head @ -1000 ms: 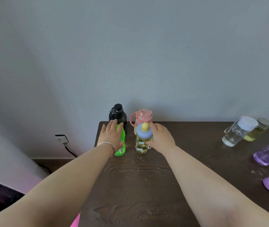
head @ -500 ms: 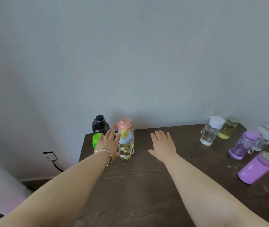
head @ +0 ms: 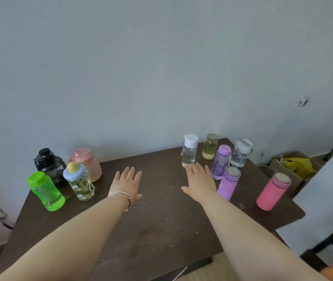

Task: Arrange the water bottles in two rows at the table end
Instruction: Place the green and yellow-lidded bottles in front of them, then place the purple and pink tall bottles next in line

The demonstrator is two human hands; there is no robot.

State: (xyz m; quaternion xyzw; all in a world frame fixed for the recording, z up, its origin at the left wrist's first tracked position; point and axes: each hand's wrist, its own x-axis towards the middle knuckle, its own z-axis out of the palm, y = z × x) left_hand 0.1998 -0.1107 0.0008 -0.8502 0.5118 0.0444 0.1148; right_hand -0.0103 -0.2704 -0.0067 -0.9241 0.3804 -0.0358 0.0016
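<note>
My arms are bare up to the edge of the view, with no sleeves. On my left wrist I wear a thin silver bracelet (head: pixel 125 197). My left hand (head: pixel 127 184) and right hand (head: pixel 200 182) have no rings or gloves.

Black bottle (head: pixel 47 161) partly hidden (behind green bottle (head: pixel 46 191)).

On the table (head: pixel 161 230), four bottles stand two by two at the left end (head: pixel 64 175), six more bottles cluster at the right end near the wall (head: pixel 228 165), and two flat hands, the left hand (head: pixel 127 184) and right hand (head: pixel 200 181), lie between the groups.
</note>
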